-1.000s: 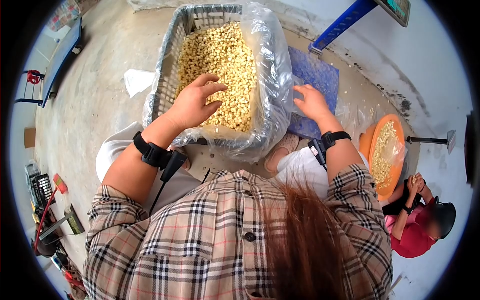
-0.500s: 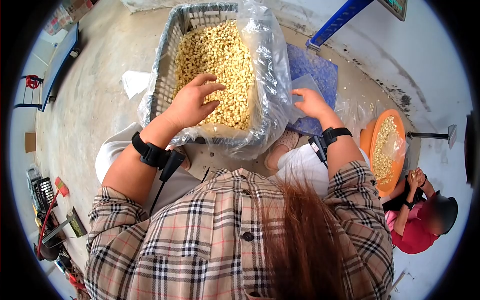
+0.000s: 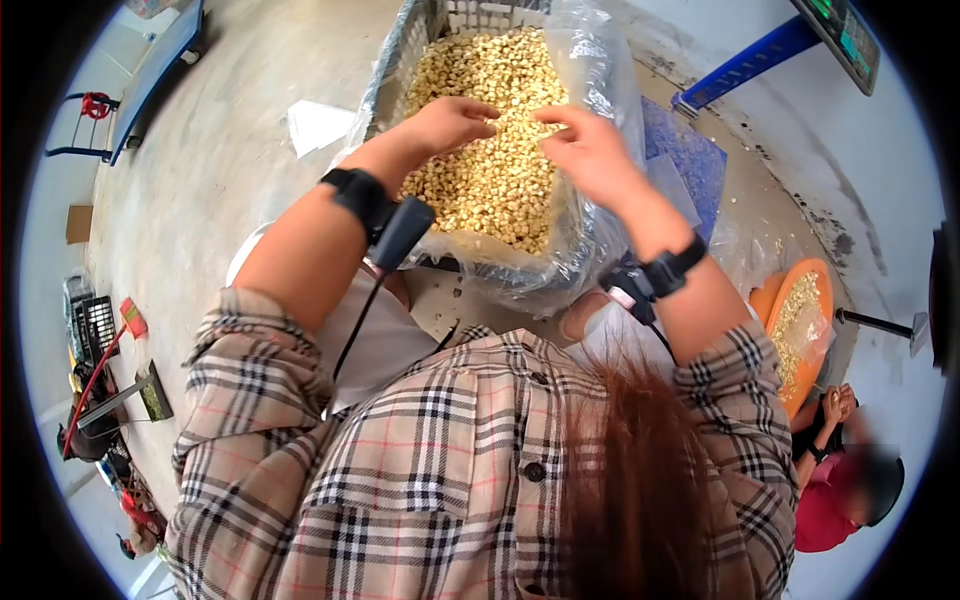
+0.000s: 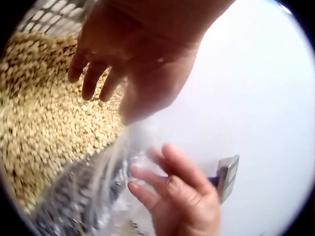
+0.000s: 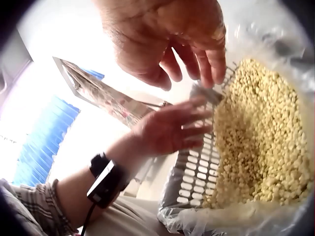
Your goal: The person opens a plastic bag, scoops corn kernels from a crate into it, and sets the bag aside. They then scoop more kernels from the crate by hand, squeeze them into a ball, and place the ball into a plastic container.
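Observation:
A grey slatted crate (image 5: 199, 169) lined with clear plastic film (image 3: 590, 130) holds a heap of small pale yellow pieces (image 3: 490, 190). Over the heap, the left hand (image 3: 445, 125) has its fingers loosely bent, with nothing between them. The right hand (image 3: 595, 155) is over the heap's right side, fingers pointing toward the left hand. In the left wrist view the left hand (image 4: 133, 64) hangs with fingers spread above the pieces, and the right hand (image 4: 182, 196) is below it. The right wrist view has the right hand (image 5: 172, 39) empty too, fingers apart.
Right of the crate lies a blue platform (image 3: 700, 165) with a blue post (image 3: 750, 65) and display. An orange basin (image 3: 805, 330) of pale pieces stands at the right, near a person in red (image 3: 835, 495). White paper (image 3: 318, 127) lies on the floor left of the crate.
The right hand has moved left and up from the crate's outer right side to over the pieces. The left hand has moved slightly up and right. The view has shifted, so the crate appears farther right.

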`<state>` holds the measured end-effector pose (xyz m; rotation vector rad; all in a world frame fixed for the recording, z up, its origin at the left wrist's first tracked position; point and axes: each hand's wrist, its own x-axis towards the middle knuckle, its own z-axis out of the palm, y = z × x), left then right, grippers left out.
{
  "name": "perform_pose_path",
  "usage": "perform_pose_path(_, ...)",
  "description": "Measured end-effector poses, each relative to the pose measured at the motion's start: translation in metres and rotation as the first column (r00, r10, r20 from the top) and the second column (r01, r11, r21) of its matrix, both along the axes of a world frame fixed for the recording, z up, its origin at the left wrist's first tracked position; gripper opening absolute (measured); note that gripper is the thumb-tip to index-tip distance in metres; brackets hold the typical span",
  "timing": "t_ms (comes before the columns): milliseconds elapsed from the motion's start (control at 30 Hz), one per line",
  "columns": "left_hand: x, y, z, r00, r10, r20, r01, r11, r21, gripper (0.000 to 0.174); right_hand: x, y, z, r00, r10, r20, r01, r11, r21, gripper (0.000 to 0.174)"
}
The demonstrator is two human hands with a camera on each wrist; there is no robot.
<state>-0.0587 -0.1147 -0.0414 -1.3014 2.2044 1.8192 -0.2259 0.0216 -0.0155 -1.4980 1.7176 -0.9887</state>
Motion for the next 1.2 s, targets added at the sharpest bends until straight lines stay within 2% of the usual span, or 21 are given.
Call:
perform_pose_path(33, -0.005, -0.011, -0.017, 0.998, -0.015, -0.055, 0.012, 0.998, -0.067, 0.040, 0.013, -0.011, 0.000, 0.998, 0.056, -0.018, -0.054, 0.992, 0.117, 0.035)
perform_pose_path(67, -0.010, -0.026, -0.047, 0.995, -0.081, -0.061, 0.065, 0.970, -0.236, 0.038, 0.016, -0.027, -0.028, 0.990, 0.134, -0.040, -0.126, 0.979, 0.163, 0.040)
perform_pose_path(133, -0.019, -0.029, -0.068, 0.979, -0.080, 0.190, 0.148, 0.912, -0.382, 0.037, 0.020, -0.051, -0.066, 0.946, 0.231, -0.227, -0.180, 0.958, 0.225, 0.044)
perform_pose_path(233, -0.022, -0.036, -0.089, 0.946, -0.104, 0.308, 0.184, 0.952, -0.245, 0.042, 0.015, -0.080, -0.108, 0.944, 0.217, -0.249, -0.080, 0.882, 0.464, 0.053)
perform_pose_path(333, -0.026, -0.044, -0.113, 0.878, -0.192, 0.438, 0.306, 0.930, -0.204, 0.049, 0.012, -0.106, -0.136, 0.938, 0.226, -0.263, -0.026, 0.803, 0.595, 0.058)
perform_pose_path(367, -0.026, -0.046, -0.122, 0.890, -0.163, 0.425, 0.287, 0.926, -0.245, 0.049, 0.013, -0.113, -0.144, 0.915, 0.253, -0.313, -0.007, 0.787, 0.618, 0.049)
perform_pose_path(467, -0.035, -0.043, -0.132, 0.878, -0.148, 0.455, 0.306, 0.906, -0.294, 0.049, 0.018, -0.116, -0.161, 0.886, 0.285, -0.365, -0.012, 0.803, 0.596, 0.053)
perform_pose_path(600, -0.042, -0.046, -0.150, 0.793, -0.203, 0.574, 0.412, 0.874, -0.260, 0.053, 0.015, -0.130, -0.176, 0.839, 0.372, -0.397, -0.003, 0.732, 0.681, 0.057)
perform_pose_path(633, -0.038, -0.029, -0.137, 0.786, -0.190, 0.588, 0.381, 0.898, -0.221, 0.054, 0.016, -0.117, -0.175, 0.827, 0.388, -0.406, -0.015, 0.738, 0.675, 0.058)
perform_pose_path(733, -0.038, -0.024, -0.148, 0.777, -0.169, 0.607, 0.385, 0.889, -0.246, 0.055, 0.015, -0.115, -0.179, 0.816, 0.391, -0.425, -0.013, 0.748, 0.664, 0.060)
perform_pose_path(767, -0.036, -0.020, -0.159, 0.826, -0.136, 0.547, 0.350, 0.884, -0.309, 0.051, 0.015, -0.113, -0.177, 0.808, 0.396, -0.435, -0.017, 0.755, 0.655, 0.059)
perform_pose_path(867, -0.038, -0.021, -0.167, 0.751, -0.305, 0.585, 0.441, 0.892, -0.101, 0.041, 0.015, -0.106, -0.174, 0.807, 0.506, -0.306, -0.109, 0.636, 0.764, 0.057)
perform_pose_path(967, -0.036, -0.014, -0.174, 0.587, -0.485, 0.648, 0.556, 0.824, 0.112, 0.032, 0.031, -0.090, -0.176, 0.826, 0.499, -0.261, -0.125, 0.615, 0.779, 0.053)
perform_pose_path(1000, -0.032, -0.009, -0.177, 0.612, -0.498, 0.614, 0.543, 0.829, 0.132, 0.031, 0.035, -0.085, -0.176, 0.825, 0.511, -0.242, -0.146, 0.606, 0.782, 0.051)
perform_pose_path(1067, -0.022, -0.001, -0.182, 0.661, -0.517, 0.544, 0.519, 0.838, 0.167, 0.029, 0.039, -0.080, -0.176, 0.838, 0.530, -0.132, -0.159, 0.469, 0.869, 0.047)
perform_pose_path(1100, -0.020, 0.004, -0.189, 0.594, -0.585, 0.552, 0.584, 0.785, 0.205, 0.031, 0.042, -0.074, -0.173, 0.842, 0.534, -0.074, -0.170, 0.394, 0.903, 0.045)
perform_pose_path(1200, -0.019, 0.015, -0.115, 0.600, -0.543, 0.587, 0.445, 0.837, 0.319, 0.030, 0.039, -0.057, -0.184, 0.847, 0.528, 0.064, -0.278, 0.337, 0.900, 0.054)
